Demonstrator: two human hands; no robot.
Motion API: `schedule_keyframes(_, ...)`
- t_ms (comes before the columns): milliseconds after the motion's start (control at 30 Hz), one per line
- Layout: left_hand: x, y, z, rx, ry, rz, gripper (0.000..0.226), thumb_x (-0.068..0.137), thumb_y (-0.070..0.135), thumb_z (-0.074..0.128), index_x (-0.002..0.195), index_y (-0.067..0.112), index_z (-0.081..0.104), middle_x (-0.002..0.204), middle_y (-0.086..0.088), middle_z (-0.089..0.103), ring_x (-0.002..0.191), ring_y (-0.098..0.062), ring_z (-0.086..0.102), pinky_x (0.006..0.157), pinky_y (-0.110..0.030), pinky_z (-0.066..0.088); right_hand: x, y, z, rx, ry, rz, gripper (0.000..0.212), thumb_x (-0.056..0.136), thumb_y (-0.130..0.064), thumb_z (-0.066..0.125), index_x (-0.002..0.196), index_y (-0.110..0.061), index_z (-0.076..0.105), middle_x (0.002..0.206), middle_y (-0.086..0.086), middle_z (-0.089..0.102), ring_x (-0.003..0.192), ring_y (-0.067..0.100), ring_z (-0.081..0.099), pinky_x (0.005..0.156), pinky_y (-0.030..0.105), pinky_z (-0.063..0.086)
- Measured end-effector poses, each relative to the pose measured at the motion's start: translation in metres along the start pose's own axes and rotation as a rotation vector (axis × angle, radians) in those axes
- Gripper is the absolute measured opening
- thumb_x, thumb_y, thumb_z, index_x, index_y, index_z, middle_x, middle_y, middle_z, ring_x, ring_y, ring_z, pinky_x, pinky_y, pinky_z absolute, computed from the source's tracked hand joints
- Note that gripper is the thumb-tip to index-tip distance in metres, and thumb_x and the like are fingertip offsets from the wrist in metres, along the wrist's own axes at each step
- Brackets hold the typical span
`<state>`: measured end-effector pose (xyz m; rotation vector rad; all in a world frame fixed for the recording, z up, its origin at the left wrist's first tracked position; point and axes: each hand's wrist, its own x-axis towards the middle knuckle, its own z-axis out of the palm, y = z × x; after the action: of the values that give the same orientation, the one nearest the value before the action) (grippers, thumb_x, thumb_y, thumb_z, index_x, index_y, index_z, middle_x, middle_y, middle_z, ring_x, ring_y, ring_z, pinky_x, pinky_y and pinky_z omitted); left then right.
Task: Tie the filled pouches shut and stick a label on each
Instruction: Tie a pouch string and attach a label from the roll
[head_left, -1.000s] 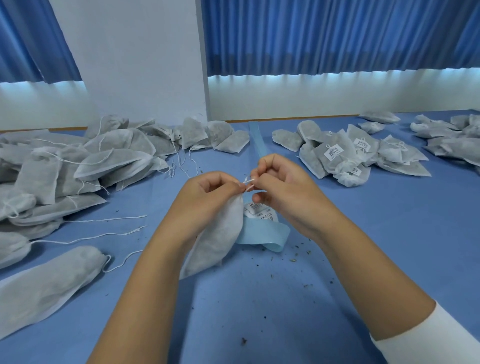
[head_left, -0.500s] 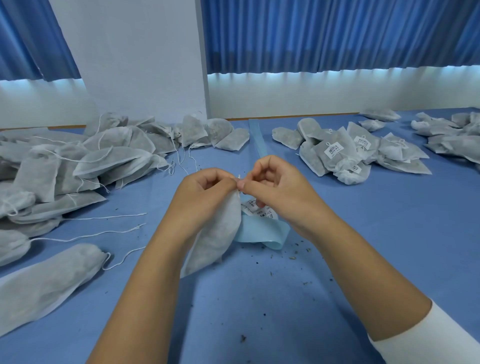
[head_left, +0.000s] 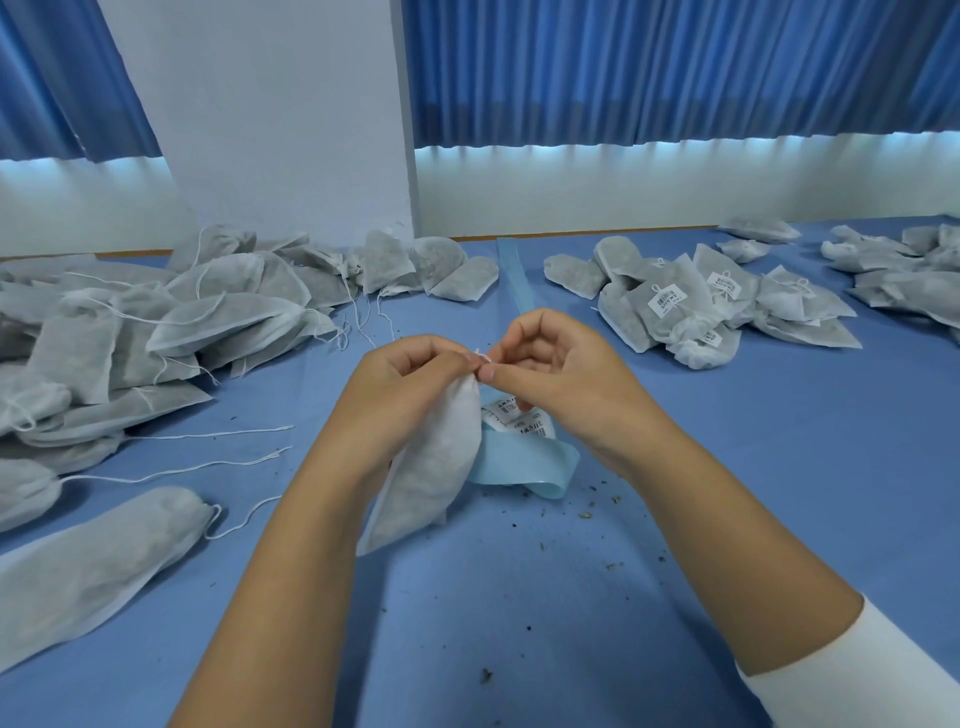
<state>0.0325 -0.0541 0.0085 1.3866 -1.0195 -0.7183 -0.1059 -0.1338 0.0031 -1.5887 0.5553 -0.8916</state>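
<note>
A filled grey-white pouch (head_left: 434, 467) hangs above the blue table, held at its gathered neck by my left hand (head_left: 410, 384). My right hand (head_left: 561, 374) pinches the white drawstring (head_left: 480, 357) at the pouch's mouth, fingertips touching those of the left. Under the hands lies a light-blue label strip (head_left: 524, 462) with white barcode labels (head_left: 514, 415) on it; the strip runs away toward the back wall.
A big heap of untied pouches (head_left: 156, 322) with loose strings covers the left side; one long pouch (head_left: 98, 561) lies near left. Tied, labelled pouches (head_left: 691, 306) are piled at right, more at far right (head_left: 904, 270). Dark crumbs dot the blue table (head_left: 519, 597).
My hands stayed together at the pouch's mouth and rose slightly; the right fingers shifted on the string. The pouch still hangs from my left hand.
</note>
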Motion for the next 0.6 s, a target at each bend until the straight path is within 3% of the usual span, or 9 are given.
schedule_keyframes(233, 0.0018, -0.0031, 0.0007, 0.083, 0.052, -0.003, 0.017, 0.088, 0.015, 0.066, 0.073, 0.015, 0.075, 0.072, 0.011, 0.071, 0.066, 0.008, 0.059, 0.061, -0.002, 0.041, 0.0002, -0.0022, 0.0007, 0.071, -0.015, -0.036, 0.022, 0.087, 0.006, 0.064, 0.082, -0.012, 0.054, 0.073, -0.004, 0.061, 0.069, 0.01, 0.059, 0.062, 0.018, 0.049)
schedule_keyframes(367, 0.0037, -0.0047, 0.0016, 0.182, 0.085, 0.012, 0.015, 0.088, 0.016, 0.066, 0.077, 0.011, 0.075, 0.073, 0.008, 0.071, 0.063, 0.007, 0.057, 0.057, -0.003, 0.04, -0.0003, -0.0005, 0.0011, -0.142, 0.046, -0.085, 0.025, 0.083, 0.007, 0.064, 0.081, -0.017, 0.057, 0.084, 0.004, 0.063, 0.069, 0.012, 0.056, 0.062, 0.028, 0.043)
schedule_keyframes(467, 0.0027, -0.004, 0.0022, 0.201, 0.069, 0.017, 0.014, 0.087, 0.015, 0.065, 0.078, 0.01, 0.075, 0.084, 0.0, 0.074, 0.067, 0.003, 0.059, 0.06, -0.005, 0.041, -0.0002, 0.0006, 0.0028, -0.268, 0.079, -0.12, 0.027, 0.079, 0.006, 0.059, 0.079, -0.021, 0.059, 0.097, 0.006, 0.071, 0.066, 0.008, 0.055, 0.058, 0.021, 0.041)
schedule_keyframes(600, 0.0015, -0.0029, 0.0026, 0.215, 0.049, 0.016, 0.015, 0.088, 0.014, 0.064, 0.078, 0.011, 0.075, 0.087, -0.005, 0.074, 0.071, 0.0, 0.059, 0.061, -0.006, 0.041, 0.0008, 0.0026, 0.0039, -0.285, 0.062, -0.13, 0.026, 0.08, 0.004, 0.063, 0.078, -0.021, 0.058, 0.079, -0.001, 0.067, 0.065, 0.005, 0.055, 0.062, 0.015, 0.042)
